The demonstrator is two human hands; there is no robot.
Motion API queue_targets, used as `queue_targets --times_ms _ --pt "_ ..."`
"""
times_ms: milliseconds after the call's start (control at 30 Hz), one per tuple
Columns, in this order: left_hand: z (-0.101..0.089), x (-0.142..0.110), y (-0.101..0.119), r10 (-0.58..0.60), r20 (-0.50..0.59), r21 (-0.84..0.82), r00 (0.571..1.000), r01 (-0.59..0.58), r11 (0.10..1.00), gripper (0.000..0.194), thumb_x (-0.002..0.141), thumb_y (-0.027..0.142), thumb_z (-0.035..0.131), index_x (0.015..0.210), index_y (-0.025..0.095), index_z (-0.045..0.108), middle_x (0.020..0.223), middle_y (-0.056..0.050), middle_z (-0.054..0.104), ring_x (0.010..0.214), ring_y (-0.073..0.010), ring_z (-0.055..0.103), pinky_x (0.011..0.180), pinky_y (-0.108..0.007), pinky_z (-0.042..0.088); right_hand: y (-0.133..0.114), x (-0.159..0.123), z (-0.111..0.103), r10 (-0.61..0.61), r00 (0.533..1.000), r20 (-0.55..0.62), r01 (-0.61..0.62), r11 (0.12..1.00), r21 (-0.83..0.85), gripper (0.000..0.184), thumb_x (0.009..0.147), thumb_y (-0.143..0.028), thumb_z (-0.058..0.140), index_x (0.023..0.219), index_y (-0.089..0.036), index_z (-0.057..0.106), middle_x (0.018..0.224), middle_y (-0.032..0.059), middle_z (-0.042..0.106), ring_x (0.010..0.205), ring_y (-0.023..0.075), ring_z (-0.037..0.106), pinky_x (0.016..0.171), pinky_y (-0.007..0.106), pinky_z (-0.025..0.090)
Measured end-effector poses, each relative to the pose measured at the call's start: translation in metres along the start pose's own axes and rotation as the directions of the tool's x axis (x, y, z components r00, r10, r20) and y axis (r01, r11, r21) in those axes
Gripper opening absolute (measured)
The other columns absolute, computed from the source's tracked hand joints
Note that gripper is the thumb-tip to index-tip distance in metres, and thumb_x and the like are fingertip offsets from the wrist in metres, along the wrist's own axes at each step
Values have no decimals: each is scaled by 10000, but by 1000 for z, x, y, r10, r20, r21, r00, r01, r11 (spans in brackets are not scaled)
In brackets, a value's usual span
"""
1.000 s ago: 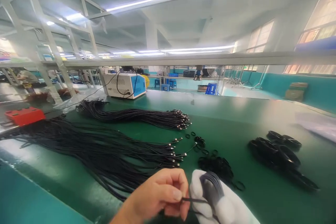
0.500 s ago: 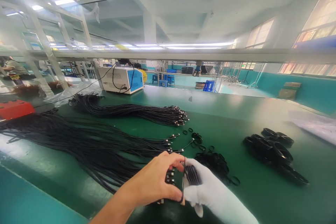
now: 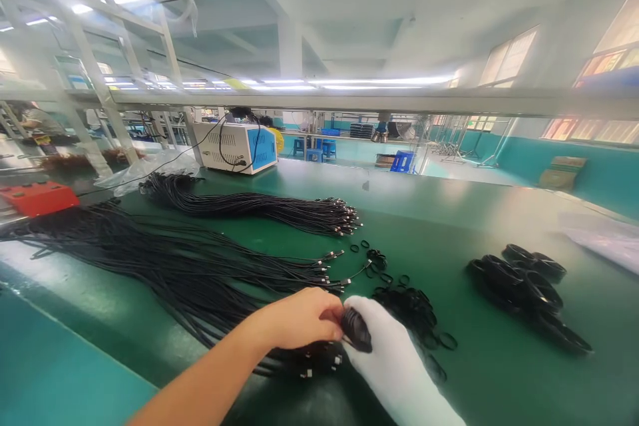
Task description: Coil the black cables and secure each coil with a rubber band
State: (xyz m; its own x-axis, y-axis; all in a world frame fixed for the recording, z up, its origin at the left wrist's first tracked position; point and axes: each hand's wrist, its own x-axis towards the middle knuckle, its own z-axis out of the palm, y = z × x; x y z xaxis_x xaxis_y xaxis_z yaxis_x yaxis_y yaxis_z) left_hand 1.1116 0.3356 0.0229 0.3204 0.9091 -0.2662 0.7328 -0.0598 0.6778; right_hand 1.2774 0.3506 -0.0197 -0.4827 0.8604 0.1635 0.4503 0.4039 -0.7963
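Observation:
In the head view my right hand (image 3: 382,346), in a white glove, is wrapped round a black coiled cable (image 3: 356,329). My bare left hand (image 3: 309,319) is closed, thumb and fingers pinching at the left side of that coil. The black band seen in its fingers earlier is hidden or too small to make out. Under and left of the hands lies a spread of black cables (image 3: 200,266) with metal plugs at their right ends. Just beyond my right hand is a pile of small black bands (image 3: 409,309).
Finished-looking black coils (image 3: 524,286) are heaped at the right on the green table (image 3: 449,213). A second cable bundle (image 3: 259,206) lies farther back, before a white and blue machine (image 3: 239,148). At left sits a red box (image 3: 40,198); a metal rail (image 3: 319,101) crosses above.
Earlier my left finger and thumb were spread, stretching a black band beside the coil. Now they are drawn together against the coil, and the stretched band no longer shows.

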Motion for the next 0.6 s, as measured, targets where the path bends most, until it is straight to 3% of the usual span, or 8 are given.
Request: queue_targets --times_ms 33,100,200,233,300,367,433,600 --pt "0 2 -2 0 -15 -9 1000 0 1000 171 744 244 479 782 214 643 765 21 656 712 -154 565 587 -219 382 -3 -1 -4 -23 1000 18 22 998 67 321 607 -97 555 901 -223 588 1054 48 562 907 219 583 791 350 470" --pt "5 2 -5 -20 -41 11 999 20 1000 210 755 218 434 726 211 642 727 19 666 672 -142 562 563 -219 369 -5 -3 -12 -80 983 162 12 923 384 292 584 -125 619 849 -216 537 1129 51 524 711 154 595 582 270 490" --pt "12 -3 -5 -60 40 -123 997 65 990 197 760 255 454 702 189 630 644 12 661 512 -105 499 470 -207 341 2 -5 -22 -252 905 343 -159 547 822 455 589 -293 724 935 -224 436 980 61 596 380 47 443 312 167 292" --pt "12 -6 -4 -52 59 -238 997 65 969 173 755 262 475 739 177 624 653 8 660 495 -95 482 454 -200 339 4 -6 -24 -298 891 343 -192 437 878 480 619 -363 723 955 -229 407 872 42 615 340 36 402 300 155 250" --pt "10 -12 -2 -7 18 -503 1000 15 864 129 714 231 541 807 157 592 683 2 643 556 -99 522 454 -183 352 8 -7 -27 -343 885 316 -205 322 924 492 660 -433 712 962 -238 378 740 7 612 333 34 398 322 147 257" --pt "7 -17 3 13 -119 -680 993 -91 727 154 673 170 584 821 155 543 714 -4 627 686 -134 586 457 -169 359 8 -7 -26 -354 882 312 -215 287 933 490 665 -442 721 951 -249 373 741 0 616 349 40 432 340 147 284" --pt "8 -18 10 -7 -229 -748 973 -171 641 175 660 144 608 795 160 499 747 -21 634 736 -152 597 447 -164 357 8 -6 -23 -364 884 294 -202 270 941 503 645 -442 741 944 -250 385 777 6 625 374 55 476 340 146 298" --pt "22 -6 24 -69 -301 -786 951 -207 582 177 671 151 640 748 150 481 636 25 592 459 -41 410 433 -171 322 8 -4 -14 -386 866 318 -230 257 939 511 645 -409 757 980 -238 411 670 -3 628 385 71 490 348 131 326"
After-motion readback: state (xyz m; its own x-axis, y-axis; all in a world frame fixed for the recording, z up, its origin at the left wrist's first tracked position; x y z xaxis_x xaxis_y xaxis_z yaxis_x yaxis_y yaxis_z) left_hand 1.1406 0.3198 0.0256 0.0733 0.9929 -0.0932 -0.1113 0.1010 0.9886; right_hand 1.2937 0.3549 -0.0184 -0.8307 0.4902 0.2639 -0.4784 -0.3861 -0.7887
